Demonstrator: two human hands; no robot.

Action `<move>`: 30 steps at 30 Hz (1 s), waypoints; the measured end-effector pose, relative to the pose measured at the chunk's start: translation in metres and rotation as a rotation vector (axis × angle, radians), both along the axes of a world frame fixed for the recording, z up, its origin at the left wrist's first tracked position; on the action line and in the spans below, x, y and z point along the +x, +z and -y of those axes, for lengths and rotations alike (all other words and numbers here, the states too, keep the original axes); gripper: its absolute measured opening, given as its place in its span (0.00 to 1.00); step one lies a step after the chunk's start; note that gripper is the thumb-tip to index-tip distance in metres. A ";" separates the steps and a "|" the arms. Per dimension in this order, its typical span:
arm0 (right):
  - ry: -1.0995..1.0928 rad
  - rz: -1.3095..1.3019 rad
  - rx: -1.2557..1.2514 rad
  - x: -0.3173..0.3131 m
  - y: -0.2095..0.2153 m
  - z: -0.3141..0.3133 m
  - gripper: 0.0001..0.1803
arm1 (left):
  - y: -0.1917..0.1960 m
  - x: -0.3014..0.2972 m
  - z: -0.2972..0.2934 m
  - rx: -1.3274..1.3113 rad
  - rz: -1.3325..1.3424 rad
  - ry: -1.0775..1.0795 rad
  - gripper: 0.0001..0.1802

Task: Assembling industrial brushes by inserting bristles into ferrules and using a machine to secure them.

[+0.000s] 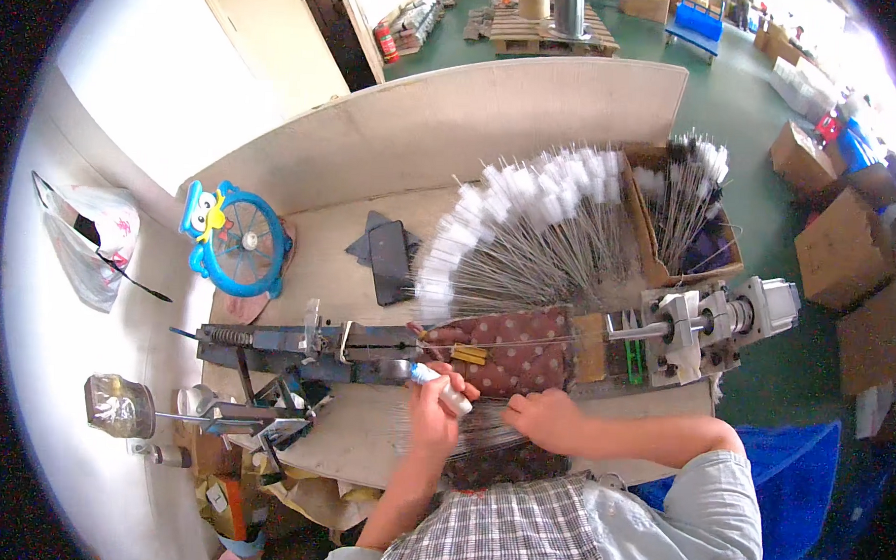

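Note:
My left hand [433, 414] is closed round a small white tube [454, 399] with a blue end, tilted over the front of the bench. To its right, my right hand [544, 420] has its fingers curled down at a bundle of thin metal wires [482, 437]; what they pinch, if anything, is hidden. Just beyond both hands lies a dotted brown cloth [524, 354] with a small yellow block [468, 354] on it. A thin wire crosses the cloth between the long dark clamp fixture [377, 341] on the left and the metal spindle machine [688, 328] on the right.
Many white-tipped wire brushes [539, 224] fan out behind the cloth, beside a cardboard box [656, 258] of more brushes. A phone [389, 263] and a blue toy-like fan [242, 238] are at the back left. A lever [192, 416] juts out left. A low partition [454, 102] borders the bench.

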State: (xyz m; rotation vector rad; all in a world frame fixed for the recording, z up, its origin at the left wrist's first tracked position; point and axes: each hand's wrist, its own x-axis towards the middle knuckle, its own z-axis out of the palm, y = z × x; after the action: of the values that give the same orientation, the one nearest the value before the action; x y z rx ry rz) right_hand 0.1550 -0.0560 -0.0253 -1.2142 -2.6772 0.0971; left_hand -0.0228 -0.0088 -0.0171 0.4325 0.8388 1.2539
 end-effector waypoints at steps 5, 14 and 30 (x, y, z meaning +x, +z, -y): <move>-0.166 -0.321 -0.026 -0.020 0.015 -0.036 0.10 | -0.018 -0.017 -0.004 0.209 -0.678 -0.121 0.10; -0.337 -0.232 -0.353 -0.033 0.018 -0.077 0.12 | -0.034 -0.076 -0.004 0.298 -0.714 -0.038 0.19; -0.096 -0.317 -0.241 -0.021 0.060 -0.057 0.13 | -0.048 -0.205 0.023 -0.352 -0.041 0.501 0.08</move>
State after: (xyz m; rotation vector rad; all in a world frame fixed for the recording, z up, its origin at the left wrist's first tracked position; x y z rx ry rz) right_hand 0.1336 0.0014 0.0351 -1.2686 -2.3783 0.5629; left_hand -0.2276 -0.0314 -0.0648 -0.0439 1.2255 1.5150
